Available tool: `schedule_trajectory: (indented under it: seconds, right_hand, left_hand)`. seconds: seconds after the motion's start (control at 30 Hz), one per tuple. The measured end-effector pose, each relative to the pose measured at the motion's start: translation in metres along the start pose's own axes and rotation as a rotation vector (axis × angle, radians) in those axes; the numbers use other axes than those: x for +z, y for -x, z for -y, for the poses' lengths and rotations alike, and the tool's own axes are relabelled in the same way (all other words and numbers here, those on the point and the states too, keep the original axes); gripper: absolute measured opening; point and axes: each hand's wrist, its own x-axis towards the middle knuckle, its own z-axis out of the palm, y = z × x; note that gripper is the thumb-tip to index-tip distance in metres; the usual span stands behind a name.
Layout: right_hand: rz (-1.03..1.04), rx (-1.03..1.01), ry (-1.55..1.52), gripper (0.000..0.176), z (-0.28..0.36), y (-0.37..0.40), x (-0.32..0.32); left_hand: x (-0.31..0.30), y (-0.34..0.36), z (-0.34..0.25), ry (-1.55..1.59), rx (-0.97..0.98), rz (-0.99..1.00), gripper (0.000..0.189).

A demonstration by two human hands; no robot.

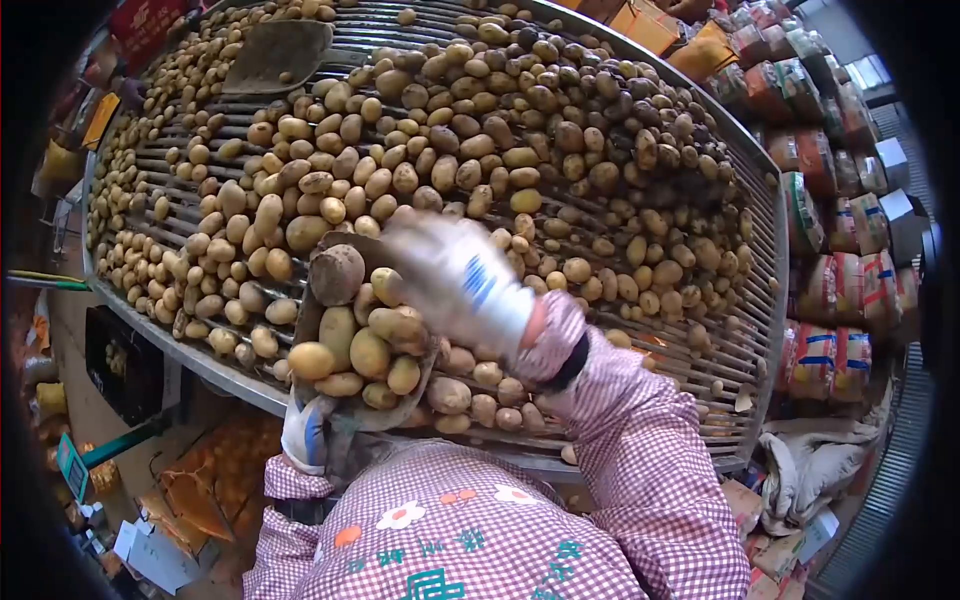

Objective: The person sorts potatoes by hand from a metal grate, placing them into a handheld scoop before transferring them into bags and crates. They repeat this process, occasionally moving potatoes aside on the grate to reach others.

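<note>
White-gloved right hand (462, 278), grip too blurred to tell; brown metal scoop (304, 330) of round yellow potatoes (369, 353) at eight o'clock, in left hand (303, 436).

A produce-packing shed: slatted sorting table (758, 400) of potatoes (480, 150), stacked filled bags (835, 285).

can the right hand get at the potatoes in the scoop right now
Probably yes: the right hand is right beside the scoop, whose open top leaves the potatoes exposed. The hand is too blurred to tell if it holds anything.
</note>
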Motion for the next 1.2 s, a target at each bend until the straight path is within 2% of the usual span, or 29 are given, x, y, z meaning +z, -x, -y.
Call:
schedule_trajectory:
  seconds: [0.03, 0.07, 0.13, 0.17, 0.2, 0.23, 0.27, 0.3, 0.33, 0.4, 0.47, 0.53, 0.57, 0.6, 0.63, 0.73, 0.77, 0.8, 0.9, 1.0, 1.07, 1.13, 1.17, 1.2]
  right_hand:
    - [-0.063, 0.131, 0.087, 0.039, -0.03, 0.003, -0.007]
    - [-0.128, 0.258, 0.176, 0.036, -0.064, 0.01, -0.013]
    - [0.066, 0.694, 0.418, 0.047, -0.11, 0.021, -0.031]
    - [0.147, 0.811, 0.453, 0.055, -0.129, 0.028, -0.033]
    - [0.228, 0.929, 0.485, 0.063, -0.138, 0.027, -0.035]
    - [0.288, 1.031, 0.407, 0.073, -0.147, 0.026, -0.036]
    - [0.284, 1.03, 0.408, 0.073, -0.152, 0.027, -0.03]
    - [0.234, 1.048, 0.448, 0.074, -0.152, 0.024, -0.023]
    - [0.184, 1.066, 0.485, 0.074, -0.153, 0.022, -0.018]
    - [0.17, 1.062, 0.427, 0.071, -0.158, 0.026, -0.019]
    - [-0.07, 0.974, 0.198, 0.064, -0.158, 0.031, -0.024]
    - [-0.283, 0.832, 0.22, 0.045, -0.166, 0.029, -0.033]
    - [-0.173, 0.742, 0.316, 0.046, -0.19, 0.029, -0.038]
    - [-0.067, 0.65, 0.407, 0.047, -0.212, 0.026, -0.041]
    - [-0.255, 0.734, 0.269, 0.04, -0.199, 0.01, -0.044]
    - [0.051, 0.777, 0.294, 0.044, -0.208, -0.022, -0.043]
    - [0.242, 0.766, 0.388, 0.049, -0.212, -0.03, -0.043]
    - [0.292, 0.789, 0.496, 0.048, -0.195, -0.041, -0.044]
    - [0.733, 0.826, 0.456, 0.059, -0.198, -0.07, -0.055]
    - [0.706, 0.792, 0.521, 0.06, -0.193, -0.055, -0.056]
    - [0.673, 0.72, 0.462, 0.055, -0.188, -0.039, -0.054]
    - [0.604, 0.694, 0.47, 0.052, -0.175, -0.025, -0.054]
    - [0.477, 0.688, 0.423, 0.052, -0.168, -0.014, -0.051]
    - [0.35, 0.674, 0.372, 0.051, -0.162, -0.005, -0.048]
  left_hand:
    - [0.008, 0.0, 0.001, -0.01, 0.083, 0.031, 0.055]
    - [0.008, -0.001, 0.005, -0.003, 0.088, 0.032, 0.055]
    - [-0.001, -0.002, 0.019, 0.358, -0.156, -0.076, 0.053]
    - [-0.01, 0.002, 0.024, -0.059, 0.066, 0.016, 0.053]
    - [-0.009, 0.0, 0.022, -0.06, 0.074, 0.017, 0.053]
    - [-0.007, -0.001, 0.02, 0.109, -0.044, -0.036, 0.053]
    - [-0.005, -0.001, 0.017, 0.278, -0.164, -0.089, 0.053]
    - [0.001, -0.001, 0.014, 0.446, -0.175, -0.107, 0.051]
    - [0.002, -0.001, 0.012, 0.443, -0.171, -0.109, 0.051]
    - [0.0, 0.0, 0.006, 0.16, -0.103, -0.074, 0.052]
    - [0.002, -0.003, 0.004, 0.24, -0.137, -0.091, 0.053]
    - [0.005, -0.002, 0.005, 0.409, -0.217, -0.129, 0.054]
    - [-0.006, 0.0, 0.02, 0.267, -0.176, -0.085, 0.054]
    - [-0.002, 0.001, 0.015, 0.263, -0.183, -0.086, 0.054]
    - [0.005, 0.0, 0.005, 0.282, -0.194, -0.119, 0.054]
    - [0.007, -0.002, 0.001, 0.319, -0.186, -0.145, 0.054]
    - [0.005, 0.0, 0.004, 0.338, -0.182, -0.134, 0.054]
    - [0.005, 0.0, 0.002, 0.338, -0.182, -0.145, 0.054]
    - [0.003, -0.003, 0.007, 0.362, -0.232, -0.145, 0.057]
    - [0.011, -0.003, -0.003, 0.45, -0.206, -0.179, 0.051]
    - [0.006, -0.003, 0.002, 0.458, -0.191, -0.126, 0.055]
    - [0.022, -0.005, -0.023, 0.666, -0.186, -0.113, 0.058]
    - [0.014, -0.004, -0.012, 0.556, -0.191, -0.103, 0.059]
    - [0.002, -0.002, 0.015, 0.365, -0.012, 0.02, 0.058]
